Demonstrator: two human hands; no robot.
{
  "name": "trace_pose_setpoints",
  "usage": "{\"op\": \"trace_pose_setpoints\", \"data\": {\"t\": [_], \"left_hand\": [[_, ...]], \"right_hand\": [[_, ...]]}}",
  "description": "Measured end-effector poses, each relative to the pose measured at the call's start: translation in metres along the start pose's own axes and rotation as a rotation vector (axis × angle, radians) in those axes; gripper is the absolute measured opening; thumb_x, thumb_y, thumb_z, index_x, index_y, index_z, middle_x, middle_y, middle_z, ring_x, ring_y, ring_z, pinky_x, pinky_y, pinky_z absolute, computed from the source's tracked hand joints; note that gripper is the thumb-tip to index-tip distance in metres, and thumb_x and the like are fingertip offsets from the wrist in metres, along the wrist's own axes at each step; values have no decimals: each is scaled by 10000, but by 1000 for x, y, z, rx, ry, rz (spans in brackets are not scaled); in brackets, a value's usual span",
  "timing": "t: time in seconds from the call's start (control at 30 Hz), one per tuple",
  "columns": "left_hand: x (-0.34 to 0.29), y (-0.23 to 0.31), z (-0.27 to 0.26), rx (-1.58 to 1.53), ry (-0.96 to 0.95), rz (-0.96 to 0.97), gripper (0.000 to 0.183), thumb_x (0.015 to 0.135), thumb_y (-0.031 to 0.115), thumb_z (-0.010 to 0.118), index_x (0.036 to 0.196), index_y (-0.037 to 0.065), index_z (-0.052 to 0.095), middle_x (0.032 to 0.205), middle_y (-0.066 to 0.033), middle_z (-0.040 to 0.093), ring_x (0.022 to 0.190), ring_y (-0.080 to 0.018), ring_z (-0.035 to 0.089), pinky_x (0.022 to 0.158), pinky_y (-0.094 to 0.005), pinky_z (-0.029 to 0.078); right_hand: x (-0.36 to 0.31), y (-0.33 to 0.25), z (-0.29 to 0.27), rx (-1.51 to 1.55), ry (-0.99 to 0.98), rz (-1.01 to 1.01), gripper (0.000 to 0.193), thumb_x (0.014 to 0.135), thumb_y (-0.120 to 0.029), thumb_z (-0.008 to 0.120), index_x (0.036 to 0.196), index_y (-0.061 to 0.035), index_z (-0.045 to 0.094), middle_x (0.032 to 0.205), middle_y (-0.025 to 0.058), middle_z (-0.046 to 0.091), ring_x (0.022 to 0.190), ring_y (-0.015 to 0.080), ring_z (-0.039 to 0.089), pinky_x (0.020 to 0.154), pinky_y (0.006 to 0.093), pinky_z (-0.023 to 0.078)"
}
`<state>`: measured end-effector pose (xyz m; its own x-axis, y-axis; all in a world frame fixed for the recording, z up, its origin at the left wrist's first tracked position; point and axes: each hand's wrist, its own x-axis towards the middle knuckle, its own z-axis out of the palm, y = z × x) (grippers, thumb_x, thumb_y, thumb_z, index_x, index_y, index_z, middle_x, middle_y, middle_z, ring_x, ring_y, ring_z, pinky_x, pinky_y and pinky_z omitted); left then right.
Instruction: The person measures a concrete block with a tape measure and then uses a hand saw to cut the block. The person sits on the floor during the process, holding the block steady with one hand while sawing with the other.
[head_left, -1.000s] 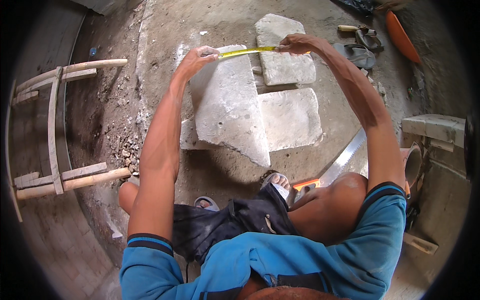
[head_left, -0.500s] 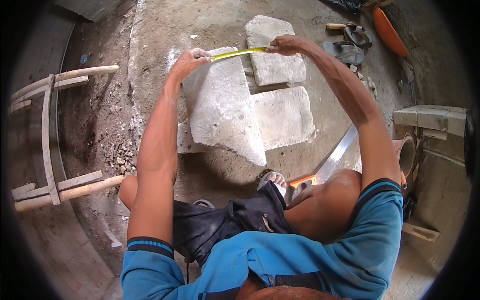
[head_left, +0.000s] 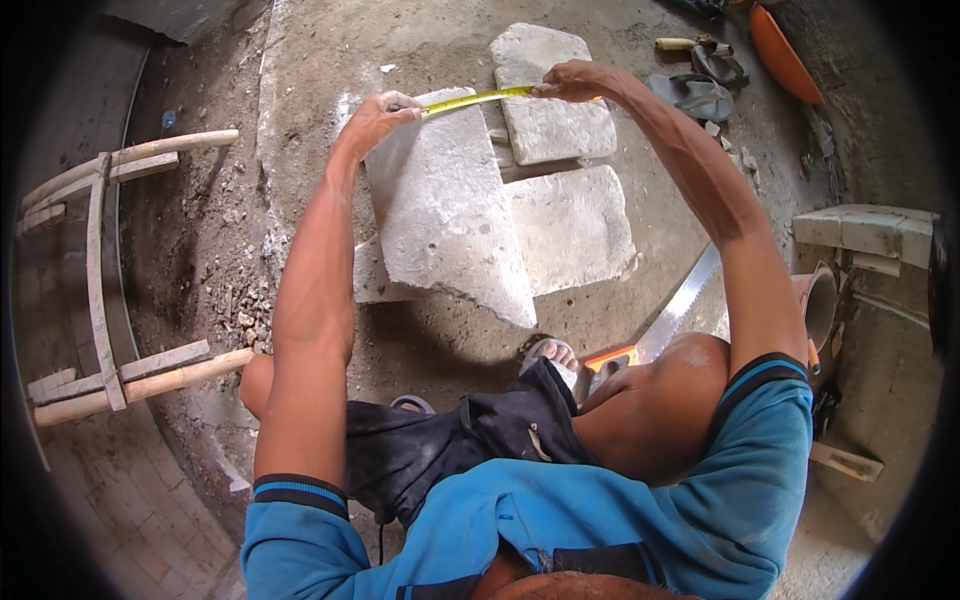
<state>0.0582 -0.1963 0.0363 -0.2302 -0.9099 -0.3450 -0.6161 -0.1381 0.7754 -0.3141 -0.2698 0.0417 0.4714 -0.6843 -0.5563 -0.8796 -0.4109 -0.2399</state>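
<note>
At upper centre, over the top end of the slab [head_left: 445, 210], a yellow tape [head_left: 475, 97] bows between left hand [head_left: 383, 117] and right hand [head_left: 578, 80], fingers of both pinched on it; nearly unchanged from a second ago, the span holds steady.

A thin, curved yellow measuring-tape strip [head_left: 475, 98] bears fine dark markings. Beneath it, the big angular concrete slab [head_left: 450, 205] is whitish grey, mottled with darker specks; the far rounded-corner slab [head_left: 560, 135] and the right-hand slab [head_left: 575, 235] are similarly chalky. Near right, a long silver metal saw blade [head_left: 687, 298] meets a bright orange handle [head_left: 615, 357]. The far-right round basin [head_left: 785, 55] is orange. A blue cloth shirt [head_left: 440, 510] has black cuffs [head_left: 300, 488] striped lighter blue; the dark navy cloth shorts [head_left: 400, 450] show pale smudges.
</note>
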Motion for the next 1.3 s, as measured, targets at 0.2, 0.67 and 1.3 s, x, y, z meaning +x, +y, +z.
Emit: {"op": "trace_pose_setpoints", "data": {"t": [0.2,0.67,1.3], "left_hand": [[-2,-1,-2,-6,-3,4,315,896,321,762,1144,126,753,1140,-95,730,1098,-232,645,992,-377,470],[-3,-3,-4,42,10,15,318,910,339,742,1170,158,763,1167,-91,737,1159,-234,646,1046,-448,459],[-4,21,11,41,36,-56,379,914,367,740,1204,123,755,1214,-154,727,1209,-298,632,1078,-482,437]], "right_hand": [[6,-4,0,-43,-24,6,714,1004,-690,457,1270,-75,705,1024,163,732,950,305,682,801,503,545],[0,-2,-2,15,8,-21,709,1004,-686,459,1220,-69,733,893,161,713,890,304,682,778,502,545],[-15,12,18,42,128,17,679,1009,-682,458,1299,-115,691,973,143,716,869,288,652,780,492,531]]}}
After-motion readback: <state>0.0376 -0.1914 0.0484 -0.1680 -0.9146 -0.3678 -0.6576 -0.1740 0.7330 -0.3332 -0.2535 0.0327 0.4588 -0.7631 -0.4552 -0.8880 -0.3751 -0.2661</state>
